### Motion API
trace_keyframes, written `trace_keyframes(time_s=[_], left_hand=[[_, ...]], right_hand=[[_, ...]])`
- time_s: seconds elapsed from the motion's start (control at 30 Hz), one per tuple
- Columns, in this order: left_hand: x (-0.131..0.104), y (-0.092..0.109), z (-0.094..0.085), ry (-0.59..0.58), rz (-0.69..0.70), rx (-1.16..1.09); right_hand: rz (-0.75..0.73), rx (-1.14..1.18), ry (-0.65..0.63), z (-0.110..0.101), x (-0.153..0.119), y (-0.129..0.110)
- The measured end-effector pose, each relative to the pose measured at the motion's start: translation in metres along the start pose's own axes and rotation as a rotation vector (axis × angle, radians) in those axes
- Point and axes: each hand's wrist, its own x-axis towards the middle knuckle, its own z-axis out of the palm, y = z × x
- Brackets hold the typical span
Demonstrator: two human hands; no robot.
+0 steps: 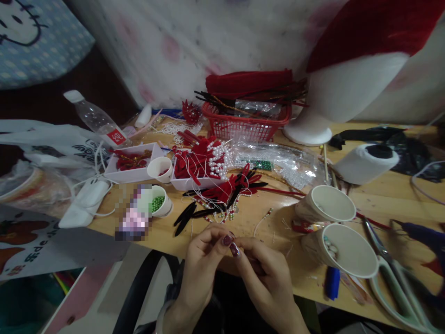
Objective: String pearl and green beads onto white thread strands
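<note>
Red-and-black ornament (pixel 224 190): on wooden table (pixel 280 202) just beyond the hands; fuzzy texture, slim black petals (pixel 186 212), small round beads (pixel 232 214). Left hand (pixel 205 262) and right hand (pixel 266 271): thumbs and fingertips pinched closed, nearly touching; can't tell what's held, fingers hide it. Blue glue gun (pixel 422 235) cut off at right edge. Item (pixel 132 221) by green-bead paper cup (pixel 168 204) pixelated.

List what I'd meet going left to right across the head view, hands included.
Capped clear plastic bottle → white paper cup of round green beads → bare left hand → bare right hand → white cone-shaped spool.
</note>
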Motion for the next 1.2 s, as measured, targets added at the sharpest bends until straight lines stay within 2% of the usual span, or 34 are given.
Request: trace_keyframes(time_s=[0.2, 0.47, 0.6, 0.7, 1.0, 1.2], left_hand=[[0.0, -0.003, -0.004, 0.002, 0.137, 0.109], [0.002, -0.007, -0.01, -0.059, 0.174, 0.14], [0.003, -0.003, -0.011, -0.055, 0.29, 0.215], [0.001, 0.003, -0.01, -0.03, 0.358, 0.3], [-0.001, 0.008, -0.009, -0.012, 0.435, 0.412], [-0.001, 0.007, -0.008, -0.011, 0.508, 0.523]], right_hand=[[0.005, 0.011, -0.046, 0.001, 0.0, 0.0], [-0.01, 0.015, -0.003, 0.002, 0.002, 0.0], [-0.02, 0.013, -0.011, 0.002, 0.003, 0.0], [-0.014, -0.022, -0.049, 0.001, 0.002, 0.0], [-0.059, -0.126, -0.09, -0.001, 0.001, 0.006], [-0.168, -0.285, -0.019, -0.002, 0.001, 0.011]])
